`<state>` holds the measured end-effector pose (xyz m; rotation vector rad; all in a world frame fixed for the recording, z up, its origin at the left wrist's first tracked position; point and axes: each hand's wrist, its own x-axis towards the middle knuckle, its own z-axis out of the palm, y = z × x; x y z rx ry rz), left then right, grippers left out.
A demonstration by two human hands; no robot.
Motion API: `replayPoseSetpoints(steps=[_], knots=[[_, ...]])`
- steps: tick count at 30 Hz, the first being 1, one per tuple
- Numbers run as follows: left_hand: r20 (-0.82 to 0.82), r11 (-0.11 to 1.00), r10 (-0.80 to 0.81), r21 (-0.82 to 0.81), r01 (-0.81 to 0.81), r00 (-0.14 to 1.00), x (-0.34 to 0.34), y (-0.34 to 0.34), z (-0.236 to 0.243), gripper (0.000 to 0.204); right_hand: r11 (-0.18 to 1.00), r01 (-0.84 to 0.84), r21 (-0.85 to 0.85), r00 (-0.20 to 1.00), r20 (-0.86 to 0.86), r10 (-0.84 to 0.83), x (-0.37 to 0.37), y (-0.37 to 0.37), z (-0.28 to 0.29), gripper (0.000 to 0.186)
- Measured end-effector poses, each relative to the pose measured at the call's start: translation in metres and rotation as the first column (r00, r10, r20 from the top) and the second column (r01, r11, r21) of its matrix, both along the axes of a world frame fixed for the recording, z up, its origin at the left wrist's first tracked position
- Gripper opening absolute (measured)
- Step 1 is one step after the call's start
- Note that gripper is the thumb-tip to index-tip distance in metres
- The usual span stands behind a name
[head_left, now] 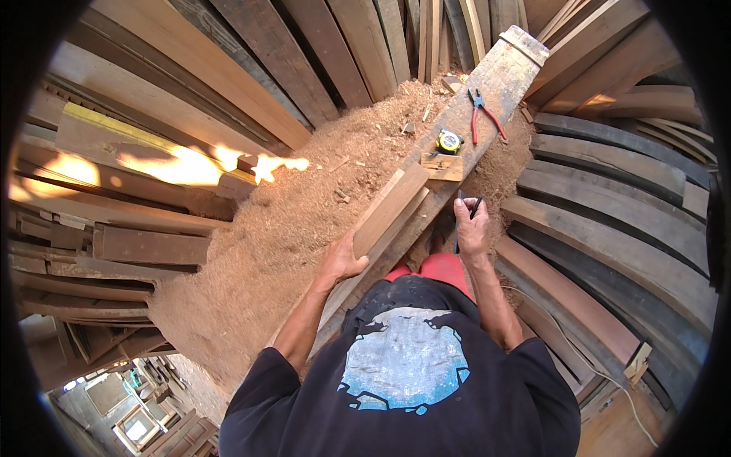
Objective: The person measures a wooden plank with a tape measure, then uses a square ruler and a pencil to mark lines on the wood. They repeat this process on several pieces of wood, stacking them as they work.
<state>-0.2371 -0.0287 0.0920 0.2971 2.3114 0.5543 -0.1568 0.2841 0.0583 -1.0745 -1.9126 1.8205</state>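
My left hand [340,261] is wrapped round the near end of a wooden board [392,209], which lies slanted along a long, worn bench plank [499,72]. Beside the board, over the bench's right edge, my right hand [474,226] is closed on a slim dark tool [476,206]; its kind is too small to make out. Beyond the board's far end sits a small wooden block [442,167]. A yellow and black tape measure [449,142] rests just past it. Red-handled pliers [485,118] lie farther up the bench with their handles spread.
Sawdust and shavings [282,228] heap up left of the bench. Stacked planks [274,53] lean at the back and left, with curved timbers [609,213] piled on the right. A pale cable [563,331] runs beside my right arm. Frames [137,428] stand at lower left.
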Motion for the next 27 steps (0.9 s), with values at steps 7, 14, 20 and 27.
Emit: replayPoseSetpoints(steps=[7,14,20,27], knots=[[-0.213,0.9,0.092,0.436,0.01,0.973,0.0,0.032,0.025,0.081,0.978,-0.024,-0.206,0.998,-0.064,0.011,-0.001,-0.05,-0.009,0.026],[-0.082,0.818,0.017,0.574,0.033,0.997,0.013,0.056,0.025,0.059,0.846,-0.231,-0.481,0.973,-0.131,0.191,-0.011,-0.11,0.032,0.014],[0.174,0.873,0.21,0.411,-0.264,0.962,-0.029,0.01,0.017,0.04,0.823,-0.483,-0.3,0.861,0.009,0.509,-0.02,-0.092,0.045,0.028],[-0.179,0.942,0.164,0.32,-0.1,0.97,-0.044,0.004,0.0,0.049,0.68,-0.691,0.243,0.72,0.312,0.62,-0.049,-0.054,0.062,0.018]])
